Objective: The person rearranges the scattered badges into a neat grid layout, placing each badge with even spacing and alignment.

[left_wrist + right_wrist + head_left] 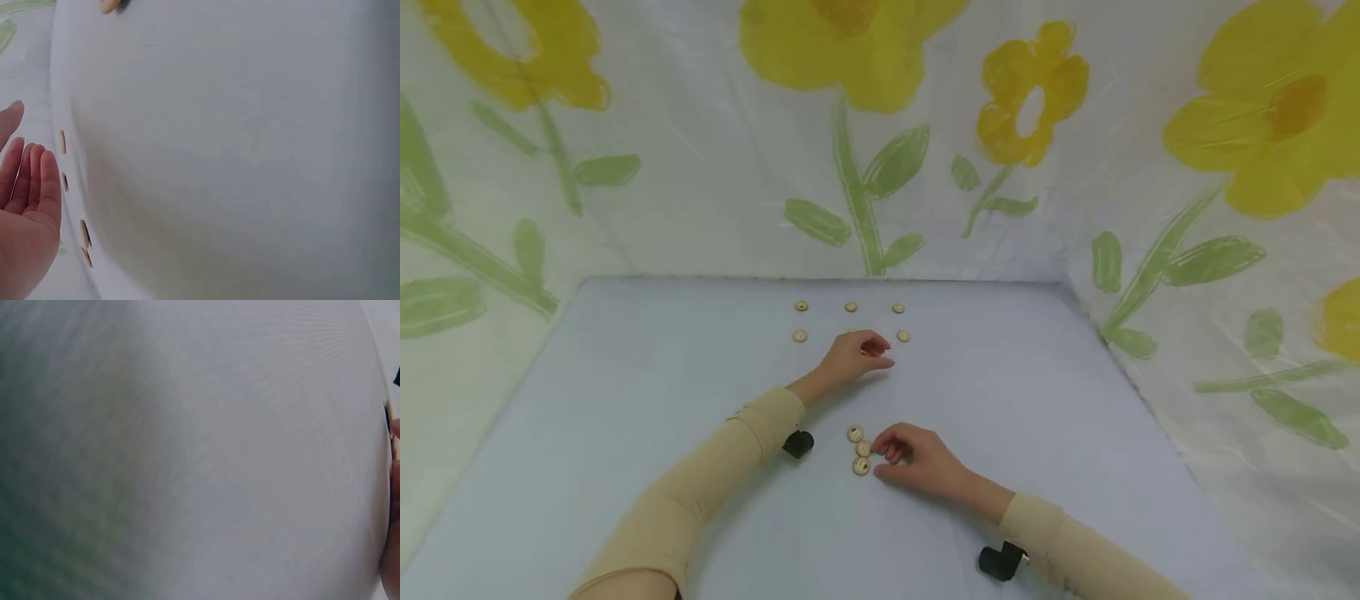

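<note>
In the head view my left hand [853, 354] hovers over the near row of small round wooden discs, thumb and fingers apart with nothing between them. It partly hides the row's middle disc; the left disc [800, 336] and right disc [903, 336] show either side. The left wrist view has the same hand [28, 206] with fingers nearly straight. Closer to me, my right hand [925, 460] is beside three clustered discs: a top one [855, 433], a middle one [864, 449] and a bottom one [861, 466]. Its index fingertip is right at the middle disc's edge, the thumb by the bottom one.
Behind the left hand, a far row has a left disc [801, 306], a middle disc [851, 307] and a right disc [898, 308]. All lie on a pale table [647, 375]. A white sheet [700, 225] painted with yellow flowers encloses the back and sides.
</note>
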Demonstrator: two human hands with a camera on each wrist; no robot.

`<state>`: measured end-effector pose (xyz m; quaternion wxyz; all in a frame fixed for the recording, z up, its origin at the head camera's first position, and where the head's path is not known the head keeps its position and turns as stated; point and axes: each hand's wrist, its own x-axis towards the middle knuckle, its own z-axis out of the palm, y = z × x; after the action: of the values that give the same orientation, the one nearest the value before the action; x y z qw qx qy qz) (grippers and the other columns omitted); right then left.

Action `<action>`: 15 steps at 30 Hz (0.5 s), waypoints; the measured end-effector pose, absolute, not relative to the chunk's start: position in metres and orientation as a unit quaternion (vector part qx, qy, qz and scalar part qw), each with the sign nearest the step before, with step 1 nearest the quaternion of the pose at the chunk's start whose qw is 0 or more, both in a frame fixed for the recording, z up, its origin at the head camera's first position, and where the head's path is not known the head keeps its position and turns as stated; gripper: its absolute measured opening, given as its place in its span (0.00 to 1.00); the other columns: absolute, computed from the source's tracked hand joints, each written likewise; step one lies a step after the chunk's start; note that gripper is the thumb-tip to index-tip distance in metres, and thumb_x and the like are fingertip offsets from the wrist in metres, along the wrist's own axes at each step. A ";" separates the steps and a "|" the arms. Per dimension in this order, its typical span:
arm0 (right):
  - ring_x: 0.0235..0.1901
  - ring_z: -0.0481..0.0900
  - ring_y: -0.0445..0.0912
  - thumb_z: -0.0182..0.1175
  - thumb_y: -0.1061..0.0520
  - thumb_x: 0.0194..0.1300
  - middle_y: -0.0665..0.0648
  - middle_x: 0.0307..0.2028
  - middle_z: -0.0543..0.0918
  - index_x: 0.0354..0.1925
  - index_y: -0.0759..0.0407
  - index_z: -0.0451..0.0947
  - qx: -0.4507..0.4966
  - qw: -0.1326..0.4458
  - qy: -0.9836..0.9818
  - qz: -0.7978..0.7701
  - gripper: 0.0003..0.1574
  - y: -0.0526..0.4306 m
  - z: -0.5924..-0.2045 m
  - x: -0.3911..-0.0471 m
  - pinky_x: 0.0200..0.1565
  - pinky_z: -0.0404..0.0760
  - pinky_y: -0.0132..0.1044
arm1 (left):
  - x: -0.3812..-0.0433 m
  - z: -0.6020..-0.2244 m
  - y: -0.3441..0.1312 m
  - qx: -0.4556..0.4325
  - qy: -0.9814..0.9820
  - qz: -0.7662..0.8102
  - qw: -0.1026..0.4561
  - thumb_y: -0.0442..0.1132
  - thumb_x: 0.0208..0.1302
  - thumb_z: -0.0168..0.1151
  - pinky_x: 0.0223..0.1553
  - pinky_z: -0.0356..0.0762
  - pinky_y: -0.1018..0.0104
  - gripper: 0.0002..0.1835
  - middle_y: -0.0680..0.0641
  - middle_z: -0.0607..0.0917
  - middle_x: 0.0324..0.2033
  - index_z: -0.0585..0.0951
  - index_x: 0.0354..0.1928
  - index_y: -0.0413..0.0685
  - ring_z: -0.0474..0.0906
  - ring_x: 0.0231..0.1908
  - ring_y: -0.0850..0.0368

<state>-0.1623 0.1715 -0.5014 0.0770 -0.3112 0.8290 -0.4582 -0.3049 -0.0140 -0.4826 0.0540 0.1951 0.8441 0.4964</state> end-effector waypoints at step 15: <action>0.35 0.78 0.44 0.70 0.59 0.59 0.50 0.38 0.82 0.46 0.55 0.79 -0.278 0.098 0.836 -0.463 0.16 0.173 -0.492 -0.166 0.40 0.79 0.33 | -0.266 -0.470 -0.049 0.216 0.833 0.501 0.095 0.40 0.54 0.74 0.42 0.79 0.67 0.16 0.51 0.85 0.33 0.84 0.43 0.41 0.81 0.37 0.59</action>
<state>-0.1659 0.1729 -0.4917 0.0982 -0.2781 0.8360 -0.4626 -0.2657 -0.0489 -0.4699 0.0951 0.2156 0.8329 0.5007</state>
